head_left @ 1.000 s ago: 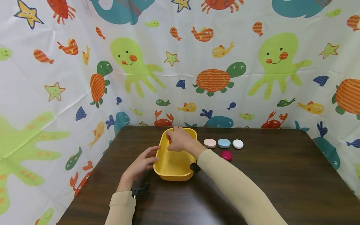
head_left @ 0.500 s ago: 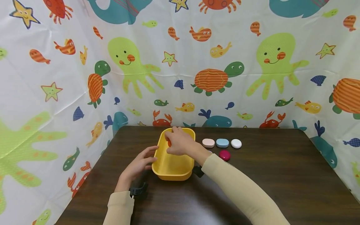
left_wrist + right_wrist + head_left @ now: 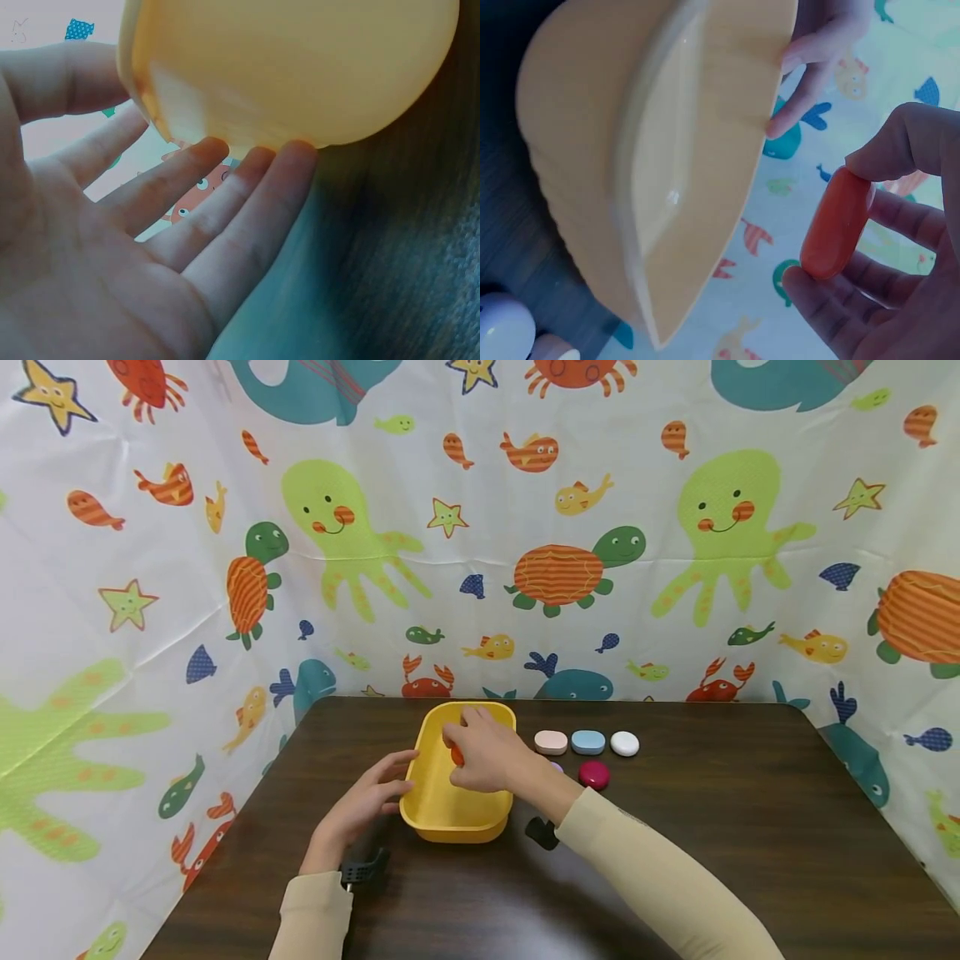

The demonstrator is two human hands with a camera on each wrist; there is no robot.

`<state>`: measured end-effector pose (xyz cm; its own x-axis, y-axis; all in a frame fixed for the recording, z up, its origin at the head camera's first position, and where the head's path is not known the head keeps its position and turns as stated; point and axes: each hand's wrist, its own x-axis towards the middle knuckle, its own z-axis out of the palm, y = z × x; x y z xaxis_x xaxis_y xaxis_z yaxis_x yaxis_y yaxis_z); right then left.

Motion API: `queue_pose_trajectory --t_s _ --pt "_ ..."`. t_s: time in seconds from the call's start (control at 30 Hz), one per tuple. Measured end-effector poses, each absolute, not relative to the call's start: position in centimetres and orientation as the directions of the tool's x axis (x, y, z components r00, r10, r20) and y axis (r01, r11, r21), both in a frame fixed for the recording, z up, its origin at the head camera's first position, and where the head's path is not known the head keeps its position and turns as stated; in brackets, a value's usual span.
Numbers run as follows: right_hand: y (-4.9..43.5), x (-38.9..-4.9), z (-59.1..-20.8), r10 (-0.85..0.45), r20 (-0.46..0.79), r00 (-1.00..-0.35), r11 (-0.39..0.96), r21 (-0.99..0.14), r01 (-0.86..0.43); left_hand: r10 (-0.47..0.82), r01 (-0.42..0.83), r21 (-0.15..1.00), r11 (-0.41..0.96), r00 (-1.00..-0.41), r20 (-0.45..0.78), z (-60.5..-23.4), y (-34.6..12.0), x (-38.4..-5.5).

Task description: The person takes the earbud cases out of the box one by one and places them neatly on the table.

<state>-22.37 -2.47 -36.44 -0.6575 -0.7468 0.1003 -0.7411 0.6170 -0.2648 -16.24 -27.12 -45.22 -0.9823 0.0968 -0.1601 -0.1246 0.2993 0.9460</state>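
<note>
A yellow plastic tub [image 3: 456, 817] sits toward the back of the table. My left hand [image 3: 365, 800] is at its left side, fingertips touching the outer wall; the left wrist view shows the fingers [image 3: 247, 225] nearly straight against the tub [image 3: 300, 75]. Over the tub, my right hand [image 3: 491, 753] pinches a glossy orange oval soap bar [image 3: 457, 755]. Seen from the right wrist, the soap bar [image 3: 836, 225] lies between thumb and fingertips, apart from the tub [image 3: 720, 135]. My right hand hides part of the tub's inside.
Right of the tub lie a pink bar [image 3: 551, 742], a blue bar [image 3: 588, 742] and a white round piece [image 3: 625, 743]. In front of them is a crimson piece [image 3: 594, 774]. A purple piece [image 3: 556, 767] is mostly behind my right wrist. A patterned curtain [image 3: 480, 568] hangs behind the table.
My right hand has moved slightly right and nearer to me over the tub, still pinching the orange soap bar. My left hand keeps its place. The head view has turned slightly right.
</note>
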Motion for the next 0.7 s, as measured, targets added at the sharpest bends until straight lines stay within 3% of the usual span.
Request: queue_pose_trajectory --t_s 0.7 --pt "2.1 -20.8 -36.5 -0.722 0.117 -0.682 0.645 -0.242 -0.725 0.109 -0.110 0.949 0.297 -0.983 -0.149 -45.2 -26.9 -16.4"
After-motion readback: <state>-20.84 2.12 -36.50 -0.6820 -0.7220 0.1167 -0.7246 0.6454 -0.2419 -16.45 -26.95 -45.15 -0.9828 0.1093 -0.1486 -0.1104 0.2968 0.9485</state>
